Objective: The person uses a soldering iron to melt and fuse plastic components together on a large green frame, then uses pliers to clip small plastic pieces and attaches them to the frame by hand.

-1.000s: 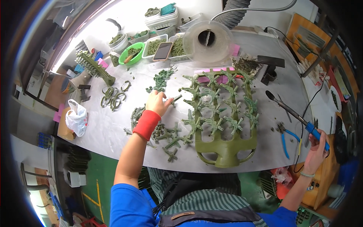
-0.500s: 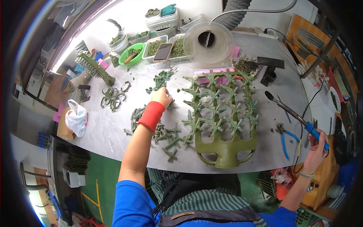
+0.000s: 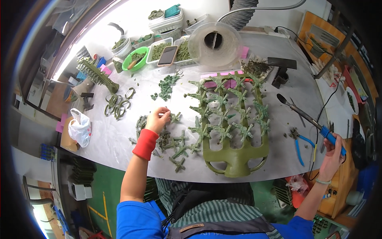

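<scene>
My left hand [image 3: 160, 118] is pinched shut over the middle of the table, with a small green cross-shaped piece [image 3: 175, 117] at its fingertips. Below it lies a heap of similar loose green pieces [image 3: 180, 151]. My right hand [image 3: 332, 157] grips the blue handle of a soldering iron [image 3: 306, 117], whose dark, spoon-shaped tip points up and left, away from the work. Between the hands lies a large olive-green frame [image 3: 234, 156] with parallel bars and a funnel-like neck toward me. Rows of cross-shaped pieces sit along its bars.
Blue-handled pliers [image 3: 304, 149] lie right of the frame. Small green bits [image 3: 167, 85] and green rings [image 3: 117, 105] are scattered farther left. Behind stand tubs of green pieces, a phone [image 3: 168, 55] and a clear round hood [image 3: 215, 49]. A white plastic bag [image 3: 79, 126] sits at the left edge.
My left hand has drawn back toward me and slightly left, away from the small green bits; the cross-shaped piece now shows at its fingertips. My right hand holds the soldering iron almost still.
</scene>
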Available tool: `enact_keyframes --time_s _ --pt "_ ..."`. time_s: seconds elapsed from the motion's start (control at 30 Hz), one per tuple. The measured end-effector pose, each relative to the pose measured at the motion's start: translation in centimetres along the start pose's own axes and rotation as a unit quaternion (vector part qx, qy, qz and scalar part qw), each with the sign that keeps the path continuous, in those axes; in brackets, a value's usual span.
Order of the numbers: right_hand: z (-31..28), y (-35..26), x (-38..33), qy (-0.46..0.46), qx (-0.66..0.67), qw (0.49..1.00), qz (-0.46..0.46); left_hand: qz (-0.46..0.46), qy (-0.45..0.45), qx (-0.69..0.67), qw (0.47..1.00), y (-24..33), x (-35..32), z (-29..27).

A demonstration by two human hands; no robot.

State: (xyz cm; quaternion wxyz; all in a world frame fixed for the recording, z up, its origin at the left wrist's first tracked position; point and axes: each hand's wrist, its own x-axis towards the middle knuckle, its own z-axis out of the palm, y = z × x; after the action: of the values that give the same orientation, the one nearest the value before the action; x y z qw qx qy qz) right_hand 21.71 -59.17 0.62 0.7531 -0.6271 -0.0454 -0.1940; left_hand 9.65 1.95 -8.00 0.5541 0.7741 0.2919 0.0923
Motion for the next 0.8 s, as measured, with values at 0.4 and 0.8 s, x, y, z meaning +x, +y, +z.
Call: enact_keyframes --time_s 0.4,0.8 --pt "0.2 -0.2 -0.1 -0.003 0.001 1.000 -0.005 0.260 -0.042 0.312 0.913 1.0 -1.4 -0.8" --pt "1.2 -0.3 -0.5 -0.003 0.023 1.000 0.002 0.515 0.042 0.327 0.791 15.4 -2.6 6.9"
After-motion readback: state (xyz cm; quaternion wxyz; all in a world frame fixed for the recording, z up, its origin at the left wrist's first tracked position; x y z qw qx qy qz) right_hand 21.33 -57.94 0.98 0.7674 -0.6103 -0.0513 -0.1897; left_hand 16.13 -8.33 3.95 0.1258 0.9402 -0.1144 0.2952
